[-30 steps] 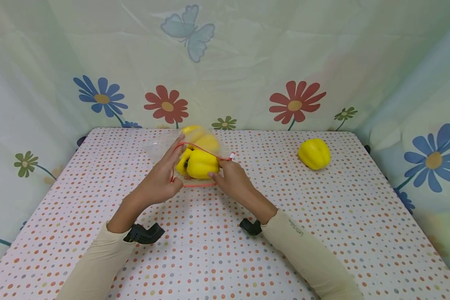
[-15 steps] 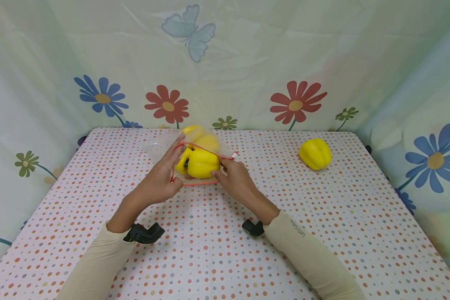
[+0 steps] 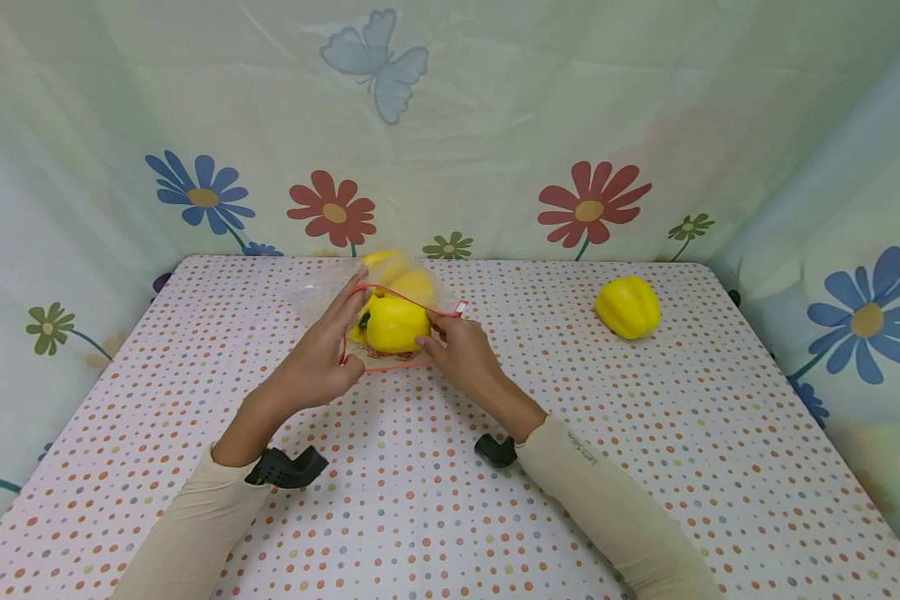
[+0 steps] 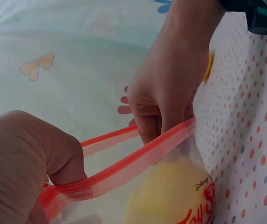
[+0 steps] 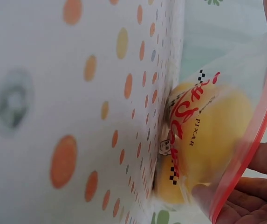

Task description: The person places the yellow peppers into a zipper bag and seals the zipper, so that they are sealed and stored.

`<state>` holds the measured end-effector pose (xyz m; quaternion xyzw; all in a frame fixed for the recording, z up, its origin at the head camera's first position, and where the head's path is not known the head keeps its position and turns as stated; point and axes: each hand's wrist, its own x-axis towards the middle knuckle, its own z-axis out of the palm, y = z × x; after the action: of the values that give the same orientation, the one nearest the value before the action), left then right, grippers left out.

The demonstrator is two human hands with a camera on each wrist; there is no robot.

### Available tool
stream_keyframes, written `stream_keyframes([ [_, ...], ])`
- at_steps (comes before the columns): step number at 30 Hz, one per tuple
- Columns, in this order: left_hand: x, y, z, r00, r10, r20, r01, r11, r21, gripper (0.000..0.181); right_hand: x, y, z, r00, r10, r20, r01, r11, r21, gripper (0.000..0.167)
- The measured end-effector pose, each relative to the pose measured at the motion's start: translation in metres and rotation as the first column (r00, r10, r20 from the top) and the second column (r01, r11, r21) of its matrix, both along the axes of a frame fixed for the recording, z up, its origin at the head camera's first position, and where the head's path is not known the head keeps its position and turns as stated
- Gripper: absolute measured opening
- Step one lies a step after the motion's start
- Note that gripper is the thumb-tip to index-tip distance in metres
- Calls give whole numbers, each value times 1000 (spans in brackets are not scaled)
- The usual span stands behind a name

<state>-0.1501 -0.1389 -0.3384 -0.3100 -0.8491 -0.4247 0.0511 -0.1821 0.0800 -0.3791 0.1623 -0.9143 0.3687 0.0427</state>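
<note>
A clear zip bag with a red rim [image 3: 396, 367] lies on its side, its mouth towards me. One yellow bell pepper [image 3: 397, 326] sits just inside the mouth; more yellow [image 3: 405, 282] shows through the plastic behind it. My left hand [image 3: 317, 358] spreads the mouth's left side, fingers extended and thumb apart at the rim. On the right, my right hand [image 3: 467, 354] holds the rim near the white slider [image 3: 461, 307], its thumb tip beside the pepper. The right wrist view shows red lettering [image 5: 184, 112] on the bag and part of the right hand [image 5: 256, 196] at the rim.
Another yellow pepper [image 3: 627, 307] stands on the right of the dotted tabletop [image 3: 420, 500]. A curtain with printed flowers [image 3: 480, 108] hangs behind the table. Dark wrist devices [image 3: 288, 467] are on both forearms.
The pepper at the bag's mouth has shifted slightly left and inward. My right hand went slightly right, then back left with the rim. The left hand has hardly moved.
</note>
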Motion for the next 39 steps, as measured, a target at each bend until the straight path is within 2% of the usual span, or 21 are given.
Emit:
stream_keyframes([
  [9,0,-2,1,1000,-5,-9,5,1000,0,93,-1,-2,-1,999,11,-35,-12,1000,-7,51],
  [18,-1,-3,1,1000,2,-14,-2,1000,-1,93,2,4,1,998,42,-42,-44,998,-44,34],
  [24,-1,-4,1,1000,9,-12,-9,1000,-4,95,8,9,3,996,69,-52,-73,994,-79,33],
  [30,-1,-3,1,1000,11,1,-11,1000,-5,95,14,18,8,995,97,-31,-100,988,-119,37],
  [39,0,0,0,1000,16,18,-17,1000,4,96,22,43,15,988,148,-47,-154,976,-152,33],
])
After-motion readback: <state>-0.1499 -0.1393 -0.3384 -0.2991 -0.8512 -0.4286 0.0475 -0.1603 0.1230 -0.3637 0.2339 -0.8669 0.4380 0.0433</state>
